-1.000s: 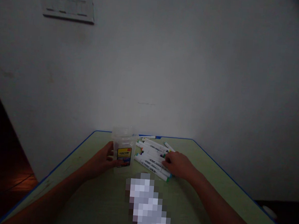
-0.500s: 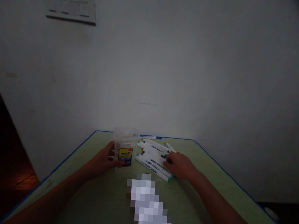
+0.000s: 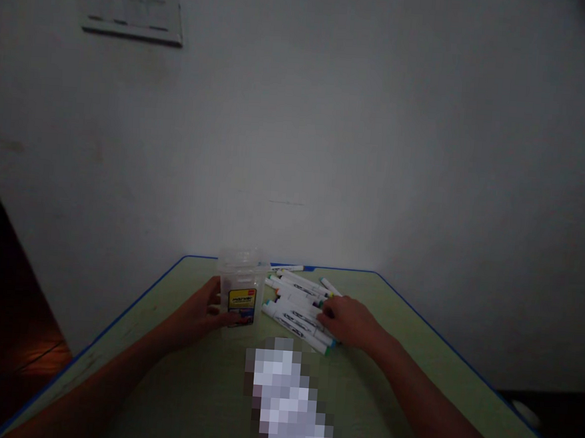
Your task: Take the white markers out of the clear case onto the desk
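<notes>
My left hand is wrapped round the near left side of a clear plastic marker box, its thumb across the yellow and dark label. The box stands upright on the table with its lid raised at the back. To its right lies a loose pile of white markers with coloured ends, several of them side by side. My right hand rests over the right end of this pile, fingers curled and pinched on a marker. The hand itself hides part of that marker.
The green table has a blue edge and stands against a grey wall. A pixelated pale object covers the near middle. One marker lies at the back edge. A switch panel is on the wall, upper left.
The whole view has shifted slightly, so things appear a little further left. Both hands, the box and the markers otherwise keep their places.
</notes>
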`<state>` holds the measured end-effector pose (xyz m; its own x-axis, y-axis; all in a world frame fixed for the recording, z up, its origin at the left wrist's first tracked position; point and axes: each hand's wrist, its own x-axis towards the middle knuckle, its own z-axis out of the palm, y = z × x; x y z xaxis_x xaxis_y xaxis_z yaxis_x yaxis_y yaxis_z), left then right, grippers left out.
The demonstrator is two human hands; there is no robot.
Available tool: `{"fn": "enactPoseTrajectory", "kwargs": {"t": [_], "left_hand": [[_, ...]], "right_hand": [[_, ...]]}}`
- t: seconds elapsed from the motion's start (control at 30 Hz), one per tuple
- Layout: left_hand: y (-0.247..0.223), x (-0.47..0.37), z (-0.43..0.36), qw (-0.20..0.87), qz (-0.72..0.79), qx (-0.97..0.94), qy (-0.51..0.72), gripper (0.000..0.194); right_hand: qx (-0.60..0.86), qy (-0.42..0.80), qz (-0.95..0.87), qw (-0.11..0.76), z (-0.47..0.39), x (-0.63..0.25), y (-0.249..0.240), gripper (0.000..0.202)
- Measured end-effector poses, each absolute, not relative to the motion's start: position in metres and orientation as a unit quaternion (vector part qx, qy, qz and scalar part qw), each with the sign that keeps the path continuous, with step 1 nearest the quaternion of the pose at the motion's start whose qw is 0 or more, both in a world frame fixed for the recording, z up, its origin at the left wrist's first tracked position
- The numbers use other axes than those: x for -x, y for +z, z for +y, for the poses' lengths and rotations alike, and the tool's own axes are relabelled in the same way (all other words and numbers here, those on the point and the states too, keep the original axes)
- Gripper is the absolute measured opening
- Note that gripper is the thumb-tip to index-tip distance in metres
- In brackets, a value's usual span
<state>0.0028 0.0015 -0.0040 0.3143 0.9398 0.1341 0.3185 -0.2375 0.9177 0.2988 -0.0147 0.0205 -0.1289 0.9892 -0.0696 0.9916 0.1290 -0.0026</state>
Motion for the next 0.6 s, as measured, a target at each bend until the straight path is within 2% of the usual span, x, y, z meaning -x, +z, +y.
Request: {"fn": "enactPoseTrajectory", "kwargs": {"t": [0.6], "left_hand": [[0.0011,-0.0057,-0.0013,0.428,0.453,-0.689,0.370,0.075]], "right_hand": [[-0.656,-0.020,0.754,0.023,-0.0150,-0.2994,0.0192,0.022]]}}
